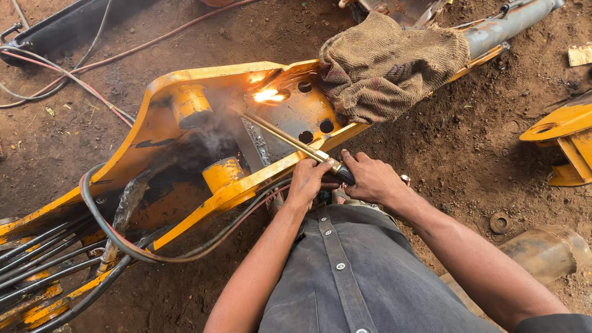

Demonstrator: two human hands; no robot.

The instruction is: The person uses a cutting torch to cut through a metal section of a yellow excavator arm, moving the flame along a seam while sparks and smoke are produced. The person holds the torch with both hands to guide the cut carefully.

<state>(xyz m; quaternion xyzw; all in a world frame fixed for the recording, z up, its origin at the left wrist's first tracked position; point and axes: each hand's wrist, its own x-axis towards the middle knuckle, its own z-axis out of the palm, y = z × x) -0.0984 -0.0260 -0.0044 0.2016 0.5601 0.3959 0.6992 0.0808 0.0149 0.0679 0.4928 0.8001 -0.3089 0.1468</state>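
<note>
Both hands closed on brass torch [290,139]: left hand [306,180] forward, right hand [370,179] behind; flame on yellow steel arm [160,132].

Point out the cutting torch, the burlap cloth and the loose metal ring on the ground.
cutting torch [280,131], head view, middle of its brass tube.
burlap cloth [385,65], head view, centre of the folded fabric.
metal ring [500,222], head view, on its rim.

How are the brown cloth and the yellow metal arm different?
The brown cloth is soft, woven and crumpled; the yellow metal arm is hard, smooth and painted. The cloth looks unburnt; the arm glows and smokes where the torch, held by both hands, points. The cloth is draped over the arm.
</note>
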